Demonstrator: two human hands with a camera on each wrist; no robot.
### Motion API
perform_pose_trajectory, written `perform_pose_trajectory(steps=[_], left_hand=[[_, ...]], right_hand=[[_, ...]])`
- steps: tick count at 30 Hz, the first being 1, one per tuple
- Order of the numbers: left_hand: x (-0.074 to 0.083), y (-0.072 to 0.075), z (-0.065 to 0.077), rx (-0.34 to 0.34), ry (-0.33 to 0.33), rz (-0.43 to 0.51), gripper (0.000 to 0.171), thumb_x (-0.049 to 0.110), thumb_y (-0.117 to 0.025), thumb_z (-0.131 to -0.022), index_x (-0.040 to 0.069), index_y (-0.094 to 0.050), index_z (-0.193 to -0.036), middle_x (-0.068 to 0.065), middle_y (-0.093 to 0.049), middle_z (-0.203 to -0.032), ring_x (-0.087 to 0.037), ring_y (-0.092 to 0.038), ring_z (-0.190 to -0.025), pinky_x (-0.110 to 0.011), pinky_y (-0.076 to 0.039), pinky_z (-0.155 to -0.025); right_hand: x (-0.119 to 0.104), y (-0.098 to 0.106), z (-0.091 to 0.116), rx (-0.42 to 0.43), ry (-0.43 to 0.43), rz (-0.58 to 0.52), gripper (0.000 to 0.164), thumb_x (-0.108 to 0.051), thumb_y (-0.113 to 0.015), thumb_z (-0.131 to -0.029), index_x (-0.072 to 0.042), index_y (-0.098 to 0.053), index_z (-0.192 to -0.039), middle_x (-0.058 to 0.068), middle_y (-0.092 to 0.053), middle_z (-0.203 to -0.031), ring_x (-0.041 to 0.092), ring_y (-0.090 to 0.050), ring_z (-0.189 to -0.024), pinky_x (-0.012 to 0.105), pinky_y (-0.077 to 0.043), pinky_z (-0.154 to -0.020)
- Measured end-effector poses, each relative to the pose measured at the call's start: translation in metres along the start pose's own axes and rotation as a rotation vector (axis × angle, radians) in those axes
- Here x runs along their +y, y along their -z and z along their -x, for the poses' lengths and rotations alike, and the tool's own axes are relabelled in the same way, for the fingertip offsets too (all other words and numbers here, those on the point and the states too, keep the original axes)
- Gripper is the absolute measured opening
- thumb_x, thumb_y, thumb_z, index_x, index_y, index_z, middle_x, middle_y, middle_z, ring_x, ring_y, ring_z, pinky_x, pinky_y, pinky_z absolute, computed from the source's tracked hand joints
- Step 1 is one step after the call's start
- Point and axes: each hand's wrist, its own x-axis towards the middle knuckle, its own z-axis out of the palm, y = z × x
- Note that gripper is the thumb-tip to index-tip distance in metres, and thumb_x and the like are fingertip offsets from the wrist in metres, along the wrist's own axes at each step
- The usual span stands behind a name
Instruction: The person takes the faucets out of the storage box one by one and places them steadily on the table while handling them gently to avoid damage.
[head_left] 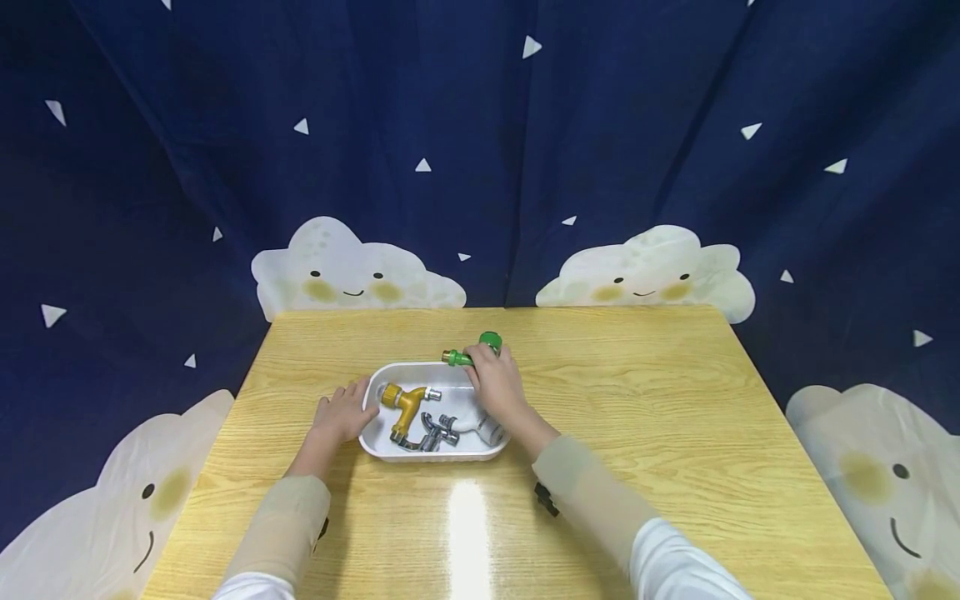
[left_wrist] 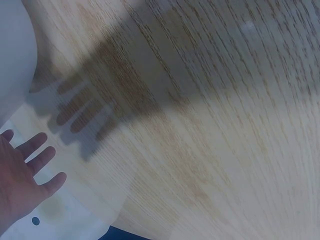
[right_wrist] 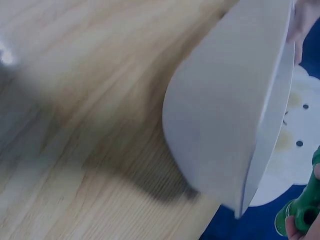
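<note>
A green faucet (head_left: pixel 459 358) with a brassy threaded end and a round green knob (head_left: pixel 491 340) is held by my right hand (head_left: pixel 498 379) above the back right rim of a white plastic basin (head_left: pixel 450 457). The right wrist view shows fingers around the green faucet (right_wrist: pixel 300 210). My left hand (head_left: pixel 343 412) is at the basin's left rim, its thumb side right at the edge; in the left wrist view the left hand (left_wrist: pixel 20 180) has its fingers extended and spread. Inside the basin lie a yellow faucet (head_left: pixel 408 404), chrome faucet parts (head_left: pixel 438 433) and a white piece with a silver round end (head_left: pixel 490 431).
The basin stands on a wood-grain table (head_left: pixel 637 417). A dark blue curtain (head_left: pixel 480 150) with white triangles and smiling clouds hangs behind the table and along its sides. Light glares on the tabletop in front of the basin.
</note>
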Motion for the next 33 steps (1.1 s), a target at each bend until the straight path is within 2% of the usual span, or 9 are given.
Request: perform_pose_trajectory(steps=[9, 16, 24, 33], left_hand=[[-0.001, -0.001, 0.0, 0.002, -0.004, -0.007, 0.069, 0.041, -0.038, -0.09, 0.001, -0.021, -0.143, -0.025, -0.032, -0.141, -0.046, -0.03, -0.125, -0.066, -0.025, -0.096], [0.0, 0.0, 0.0, 0.006, -0.006, -0.001, 0.069, 0.04, -0.039, -0.09, 0.001, -0.021, -0.143, -0.025, -0.032, -0.141, -0.045, -0.031, -0.125, -0.067, -0.025, -0.096], [-0.001, -0.002, 0.0, 0.006, -0.005, 0.0, 0.069, 0.04, -0.038, -0.09, 0.0, -0.021, -0.143, -0.025, -0.032, -0.141, -0.046, -0.031, -0.125, -0.067, -0.025, -0.096], [-0.001, -0.001, -0.002, 0.001, 0.001, 0.008, 0.069, 0.04, -0.039, -0.09, 0.001, -0.02, -0.143, -0.025, -0.032, -0.141, -0.046, -0.03, -0.126, -0.066, -0.024, -0.096]], right_hand=[[0.026, 0.007, -0.004, 0.063, -0.051, -0.014, 0.025, -0.023, -0.055, -0.091, -0.011, -0.057, -0.114, 0.005, -0.059, -0.11, 0.031, -0.049, -0.094, 0.041, -0.046, -0.077], [0.048, 0.001, -0.005, 0.116, -0.091, -0.006, 0.024, -0.019, -0.059, -0.088, -0.01, -0.058, -0.111, 0.006, -0.059, -0.107, 0.033, -0.049, -0.09, 0.042, -0.046, -0.072], [0.072, -0.005, -0.002, 0.067, -0.191, 0.018, 0.026, -0.022, -0.057, -0.09, -0.011, -0.057, -0.114, 0.006, -0.058, -0.109, 0.035, -0.048, -0.092, 0.043, -0.045, -0.075], [0.093, -0.014, 0.008, 0.047, -0.233, 0.038, 0.026, -0.02, -0.057, -0.09, -0.007, -0.057, -0.112, 0.01, -0.06, -0.111, 0.034, -0.051, -0.096, 0.042, -0.043, -0.08]])
